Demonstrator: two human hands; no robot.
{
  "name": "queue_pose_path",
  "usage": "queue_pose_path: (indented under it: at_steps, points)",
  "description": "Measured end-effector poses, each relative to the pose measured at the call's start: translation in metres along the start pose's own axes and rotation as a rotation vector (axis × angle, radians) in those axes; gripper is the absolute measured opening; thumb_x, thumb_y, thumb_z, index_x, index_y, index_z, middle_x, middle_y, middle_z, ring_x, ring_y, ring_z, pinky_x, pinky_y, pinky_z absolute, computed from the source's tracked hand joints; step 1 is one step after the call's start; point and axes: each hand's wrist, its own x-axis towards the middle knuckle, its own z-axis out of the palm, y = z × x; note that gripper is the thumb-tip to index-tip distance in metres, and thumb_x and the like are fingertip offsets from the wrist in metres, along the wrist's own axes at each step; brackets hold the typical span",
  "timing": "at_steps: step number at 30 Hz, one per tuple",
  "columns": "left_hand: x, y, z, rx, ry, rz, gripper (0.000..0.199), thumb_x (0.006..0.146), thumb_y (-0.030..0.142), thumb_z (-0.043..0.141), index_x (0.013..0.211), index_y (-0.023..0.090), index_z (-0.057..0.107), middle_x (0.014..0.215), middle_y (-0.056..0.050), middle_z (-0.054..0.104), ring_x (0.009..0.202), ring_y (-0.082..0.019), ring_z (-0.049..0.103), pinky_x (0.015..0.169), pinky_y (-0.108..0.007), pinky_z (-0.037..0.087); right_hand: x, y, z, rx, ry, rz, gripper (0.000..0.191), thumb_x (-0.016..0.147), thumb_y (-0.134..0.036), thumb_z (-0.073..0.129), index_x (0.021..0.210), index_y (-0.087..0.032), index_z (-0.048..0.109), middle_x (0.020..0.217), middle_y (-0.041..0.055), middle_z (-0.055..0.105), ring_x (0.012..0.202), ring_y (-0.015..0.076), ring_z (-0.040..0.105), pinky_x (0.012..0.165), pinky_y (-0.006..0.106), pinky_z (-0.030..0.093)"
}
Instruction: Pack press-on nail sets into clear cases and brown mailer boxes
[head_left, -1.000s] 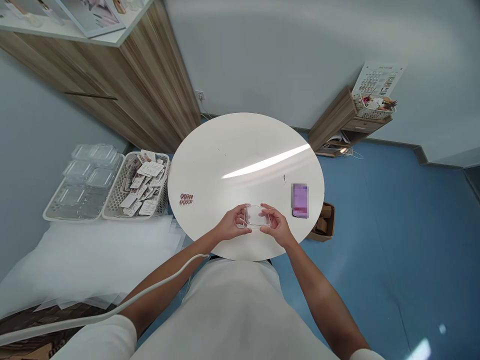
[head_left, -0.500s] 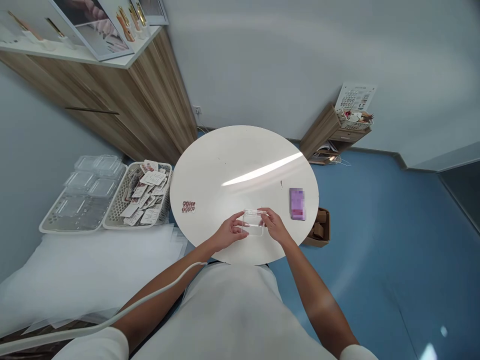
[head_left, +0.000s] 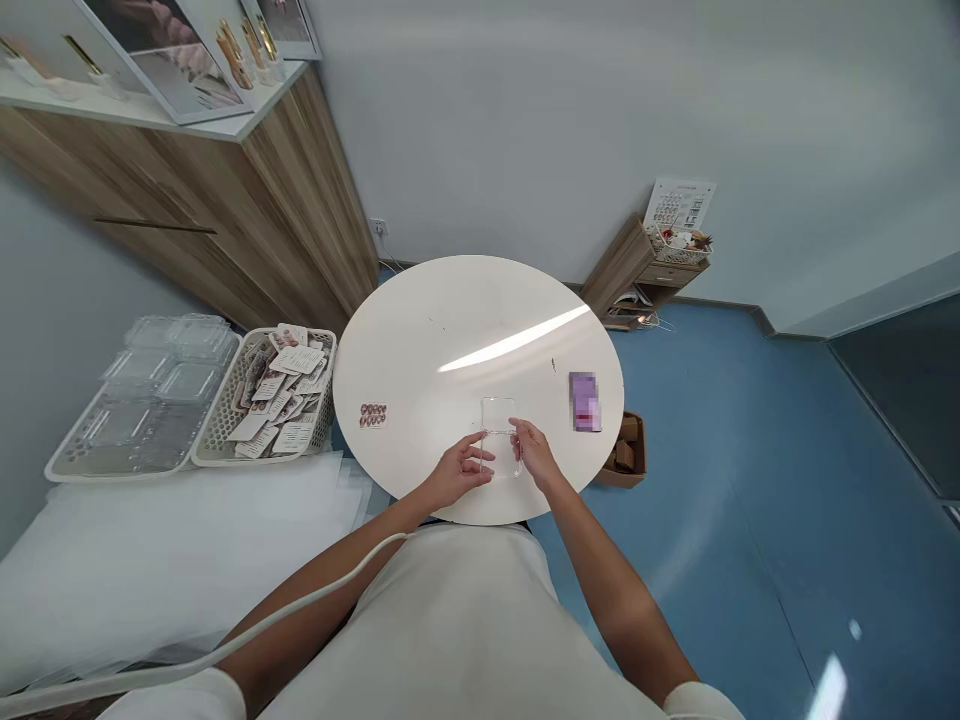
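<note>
Two bare hands hold a clear rectangular plastic box (head_left: 500, 439), lid open, over the near part of a white rounded tabletop (head_left: 465, 300).
The right hand (head_left: 535, 456) grasps the box with its fingers at the right side, close to the hinge; the left hand (head_left: 452, 473) has its fingers spread at the left side, but I cannot tell whether they grip or only touch. On the tabletop's left part lies a small pale card with dark-red oval pieces (head_left: 373, 415); on its right part, a blurred purple rectangular packet (head_left: 584, 402).
</note>
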Motion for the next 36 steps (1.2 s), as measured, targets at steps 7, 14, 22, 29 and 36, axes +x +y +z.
queue_pose_path:
  at_steps: [7, 14, 22, 29, 36]
  points:
    - [0.002, -0.016, 0.000, -0.009, 0.046, -0.053, 0.078, 0.063, 0.027, 0.071, 0.130, 0.023, 0.030, 0.102, -0.008, 0.057, 0.068, -0.009, 0.058, 0.078, -0.037, 0.047, -0.034, 0.037, 0.009, -0.164, 0.186, -0.107, 0.051, 0.071, -0.037, 0.054, 0.119, -0.021, 0.045, 0.102, 0.0056, 0.052, 0.074, 0.0125, 0.051, 0.065, 0.027, 0.045]
    - [0.015, -0.044, -0.006, 0.031, 0.075, -0.100, 0.071, 0.064, 0.022, 0.069, 0.125, 0.020, 0.032, 0.106, -0.010, 0.055, 0.073, -0.010, 0.059, 0.081, -0.037, 0.045, -0.027, 0.065, 0.011, -0.294, 0.166, -0.054, 0.057, 0.071, -0.031, 0.050, 0.126, -0.019, 0.040, 0.108, 0.0083, 0.050, 0.080, 0.0157, 0.053, 0.074, 0.032, 0.047]
    - [0.027, -0.070, -0.005, 0.285, 0.173, -0.071, 0.063, 0.066, 0.012, 0.062, 0.123, 0.019, 0.036, 0.102, -0.007, 0.052, 0.080, -0.012, 0.055, 0.080, -0.034, 0.046, -0.010, 0.086, 0.014, -0.406, 0.169, -0.037, 0.062, 0.069, -0.029, 0.053, 0.128, -0.018, 0.036, 0.114, 0.0109, 0.044, 0.104, 0.0220, 0.047, 0.087, 0.036, 0.042]
    - [0.035, -0.073, -0.006, 0.601, 0.250, -0.111, 0.052, 0.065, 0.016, 0.060, 0.116, 0.016, 0.046, 0.092, -0.004, 0.046, 0.074, -0.011, 0.048, 0.077, -0.030, 0.044, -0.004, 0.096, 0.021, -0.530, 0.167, -0.001, 0.071, 0.065, -0.033, 0.058, 0.130, -0.020, 0.032, 0.116, 0.0107, 0.038, 0.117, 0.0254, 0.035, 0.098, 0.039, 0.030]
    - [0.033, -0.075, -0.001, 0.581, 0.295, -0.149, 0.052, 0.067, 0.018, 0.058, 0.117, 0.016, 0.044, 0.099, -0.007, 0.045, 0.080, -0.013, 0.049, 0.076, -0.030, 0.045, -0.006, 0.103, 0.019, -0.464, 0.158, 0.033, 0.070, 0.067, -0.032, 0.055, 0.130, -0.017, 0.030, 0.115, 0.0125, 0.039, 0.106, 0.0240, 0.043, 0.092, 0.038, 0.037]
